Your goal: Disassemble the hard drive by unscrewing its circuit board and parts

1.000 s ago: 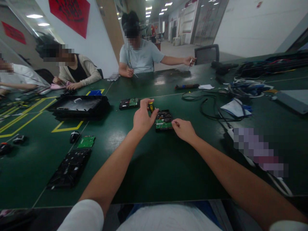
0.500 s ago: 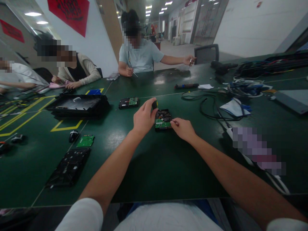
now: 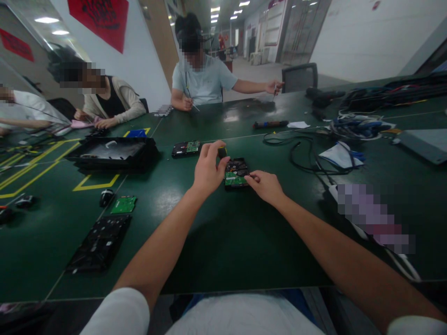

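A hard drive (image 3: 236, 178) lies on the green table before me, its green circuit board facing up. My left hand (image 3: 208, 171) is closed at its upper left, with thumb and fingers around a short black-and-yellow handle (image 3: 222, 151) that looks like a screwdriver's. Any shaft below that handle is hidden. My right hand (image 3: 264, 186) pinches the drive's right edge, thumb and forefinger together; the fingertips partly cover that corner. Behind my left hand rests a second hard drive (image 3: 186, 149).
At left are a black tray (image 3: 115, 151), a loose green circuit board (image 3: 124, 204), a black mouse (image 3: 106, 197) and a black plastic panel (image 3: 99, 243). Cables (image 3: 361, 128) and a white-and-blue cloth-like item (image 3: 342, 156) lie at right. Across the table sits a person (image 3: 202, 86) holding tools.
My left hand and the handle have shifted slightly left. The right hand has moved a touch left along the drive's edge. The hard drive stays where it was.
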A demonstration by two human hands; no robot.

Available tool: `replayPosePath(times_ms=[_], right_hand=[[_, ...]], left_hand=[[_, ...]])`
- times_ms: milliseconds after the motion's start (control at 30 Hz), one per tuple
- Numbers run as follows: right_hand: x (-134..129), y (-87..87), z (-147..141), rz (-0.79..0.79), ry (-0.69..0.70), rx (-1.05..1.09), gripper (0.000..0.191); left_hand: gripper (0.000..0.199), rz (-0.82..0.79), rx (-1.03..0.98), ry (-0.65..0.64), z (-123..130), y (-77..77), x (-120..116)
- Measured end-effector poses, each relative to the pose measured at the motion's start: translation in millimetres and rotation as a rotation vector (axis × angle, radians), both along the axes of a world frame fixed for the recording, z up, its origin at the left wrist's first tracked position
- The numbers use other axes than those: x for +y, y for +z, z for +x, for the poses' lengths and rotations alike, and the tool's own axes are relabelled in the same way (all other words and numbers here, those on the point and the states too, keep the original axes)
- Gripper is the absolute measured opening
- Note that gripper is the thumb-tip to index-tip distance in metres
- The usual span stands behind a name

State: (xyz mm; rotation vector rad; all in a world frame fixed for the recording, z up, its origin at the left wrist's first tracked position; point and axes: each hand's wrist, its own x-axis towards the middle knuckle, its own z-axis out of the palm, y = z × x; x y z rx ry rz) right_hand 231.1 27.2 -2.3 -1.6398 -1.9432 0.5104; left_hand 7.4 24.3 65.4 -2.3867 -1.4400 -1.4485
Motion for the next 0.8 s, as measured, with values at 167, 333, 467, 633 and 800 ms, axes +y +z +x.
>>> replayPosePath(times_ms=[167,333,467,633,800], right_hand=[[-2.1,1.7,-2.2,-0.017,-0.028,0.035,0.03],[-4.5,2.5,-3.0,-0.017,-0.04,0.135,0.023],[-3.5,1.5,-2.9,0.018,0.009,0.163,0.012],[-2.7,0.1,-2.4,0.069,0.01,0.177,0.016],[-4.6,0.5,-2.4,0.065,0.015,0.184,0.017]], left_hand=[[0.04,-0.006,0.021,-0.002,0.2,-0.8,0.4],[0.041,-0.012,0.025,0.004,-0.1,-1.7,1.5],[0.037,-0.019,0.029,0.019,0.1,2.2,-0.1],[0.035,-0.039,-0.008,0.053,-0.5,5.8,-0.2],[0.041,-0.083,-0.056,0.041,-0.7,5.7,-0.2]])
